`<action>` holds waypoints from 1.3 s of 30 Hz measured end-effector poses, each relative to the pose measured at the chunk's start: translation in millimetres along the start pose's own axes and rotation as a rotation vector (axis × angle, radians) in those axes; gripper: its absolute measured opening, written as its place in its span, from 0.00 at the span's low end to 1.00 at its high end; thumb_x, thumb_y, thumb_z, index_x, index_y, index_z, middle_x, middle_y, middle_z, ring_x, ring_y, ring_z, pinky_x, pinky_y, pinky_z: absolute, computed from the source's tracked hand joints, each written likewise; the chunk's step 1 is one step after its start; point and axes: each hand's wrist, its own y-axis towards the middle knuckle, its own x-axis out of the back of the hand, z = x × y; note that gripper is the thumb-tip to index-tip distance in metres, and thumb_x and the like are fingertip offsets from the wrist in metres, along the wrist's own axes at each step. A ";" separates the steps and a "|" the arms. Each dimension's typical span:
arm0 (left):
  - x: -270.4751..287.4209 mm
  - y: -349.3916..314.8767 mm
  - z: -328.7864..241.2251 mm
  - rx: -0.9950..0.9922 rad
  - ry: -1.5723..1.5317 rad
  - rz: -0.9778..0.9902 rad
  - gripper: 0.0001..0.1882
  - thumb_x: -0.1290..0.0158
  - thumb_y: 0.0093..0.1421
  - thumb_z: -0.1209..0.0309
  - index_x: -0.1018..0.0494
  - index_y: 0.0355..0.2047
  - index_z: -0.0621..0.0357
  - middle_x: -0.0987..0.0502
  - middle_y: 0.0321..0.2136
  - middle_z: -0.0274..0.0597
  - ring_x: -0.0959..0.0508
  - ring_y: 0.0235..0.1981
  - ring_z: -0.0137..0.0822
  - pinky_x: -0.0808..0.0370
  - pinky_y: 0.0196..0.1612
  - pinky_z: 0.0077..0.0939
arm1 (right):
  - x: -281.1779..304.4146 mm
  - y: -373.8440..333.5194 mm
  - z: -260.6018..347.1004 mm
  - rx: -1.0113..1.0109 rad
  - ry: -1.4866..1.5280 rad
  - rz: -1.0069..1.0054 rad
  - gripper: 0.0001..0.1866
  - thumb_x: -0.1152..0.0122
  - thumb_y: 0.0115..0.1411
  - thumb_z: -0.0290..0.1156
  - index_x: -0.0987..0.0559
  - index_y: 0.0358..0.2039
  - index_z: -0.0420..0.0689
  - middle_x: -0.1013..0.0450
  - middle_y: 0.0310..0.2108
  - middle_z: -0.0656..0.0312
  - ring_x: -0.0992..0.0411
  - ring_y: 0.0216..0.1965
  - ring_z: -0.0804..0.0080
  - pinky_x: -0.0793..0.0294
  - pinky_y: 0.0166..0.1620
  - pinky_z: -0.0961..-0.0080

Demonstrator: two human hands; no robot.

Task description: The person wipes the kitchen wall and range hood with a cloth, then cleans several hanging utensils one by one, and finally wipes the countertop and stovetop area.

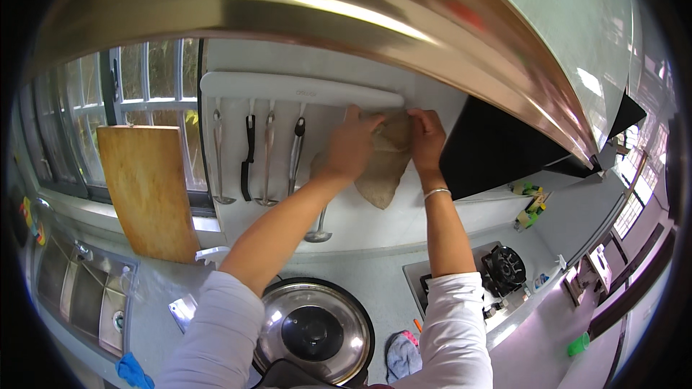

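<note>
A brown cloth (382,173) hangs against the white wall below the right end of a white hanging rail (288,88). My right hand (428,135) pinches its upper right corner, fingers closed, with a bracelet on the wrist. My left hand (349,148) is slightly blurred at the cloth's upper left, its fingers closed on the top edge close under the rail. Part of the cloth is hidden behind this hand. Left of it, several utensils hang from the rail, among them a ladle (219,158) and a black-handled tool (249,151). Another ladle (318,235) shows below my left forearm.
A copper-coloured range hood (324,18) curves overhead. Below my arms are a lidded pan (311,328), a gas burner (503,268) and a grey cloth (402,356). On the left, a wooden cutting board (148,187) leans by the window, near a steel sink (83,295).
</note>
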 end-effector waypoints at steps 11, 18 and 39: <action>-37.7 -31.5 18.7 0.164 0.109 0.132 0.21 0.54 0.54 0.73 0.32 0.50 0.52 0.31 0.40 0.52 0.26 0.36 0.54 0.28 0.38 0.44 | -23.8 -43.7 -13.4 0.001 -0.200 0.278 0.13 0.52 0.49 0.19 0.22 0.34 0.44 0.28 0.32 0.49 0.29 0.34 0.49 0.28 0.36 0.62; -27.2 -10.8 16.3 0.489 -0.407 0.247 0.12 0.54 0.55 0.75 0.24 0.38 0.61 0.23 0.33 0.51 0.22 0.32 0.47 0.26 0.37 0.34 | -17.5 -16.5 -10.7 -0.218 -0.286 0.608 0.13 0.51 0.46 0.21 0.21 0.31 0.43 0.27 0.30 0.44 0.29 0.35 0.45 0.29 0.39 0.60; -21.4 -63.4 -28.9 0.421 -0.541 0.069 0.12 0.51 0.57 0.70 0.27 0.40 0.61 0.27 0.36 0.48 0.26 0.38 0.43 0.31 0.42 0.33 | 36.6 -34.2 -24.5 -0.964 0.634 0.146 0.09 0.51 0.57 0.18 0.22 0.34 0.38 0.26 0.35 0.60 0.30 0.35 0.76 0.31 0.40 0.82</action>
